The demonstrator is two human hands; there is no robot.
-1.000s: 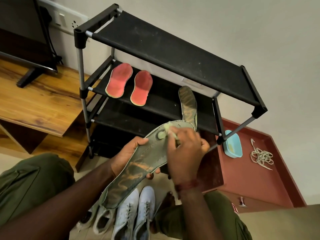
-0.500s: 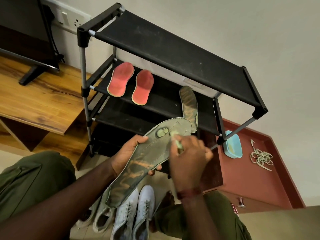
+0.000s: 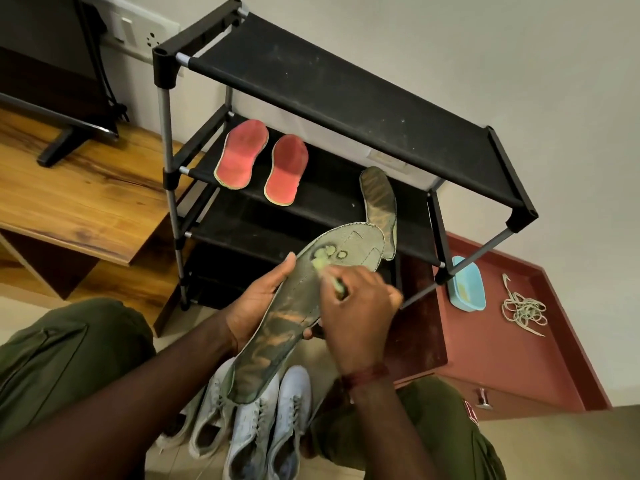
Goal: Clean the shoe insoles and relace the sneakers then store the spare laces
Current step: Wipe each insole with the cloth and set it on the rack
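My left hand (image 3: 258, 303) holds a dark green worn insole (image 3: 294, 313) from underneath, thumb on its left edge. My right hand (image 3: 356, 306) grips a small pale green scrubbing tool (image 3: 337, 285) whose tip presses on the insole's worn toe area. A matching green insole (image 3: 379, 202) lies on the middle shelf of the black shoe rack (image 3: 346, 98). Two red insoles (image 3: 263, 161) lie side by side on that shelf. Two pairs of white sneakers (image 3: 252, 424) stand on the floor between my knees. Spare cream laces (image 3: 524, 310) lie bundled on the red cabinet (image 3: 502, 358).
A light blue tub (image 3: 465, 289) sits on the red cabinet beside the rack's right leg. A wooden TV unit (image 3: 79, 202) with a TV (image 3: 48, 64) stands at the left. A wall socket (image 3: 138, 29) is behind the rack.
My right hand with the scrubbing tool has slid down from the insole's toe tip toward the worn patch. My left hand keeps hold of the insole.
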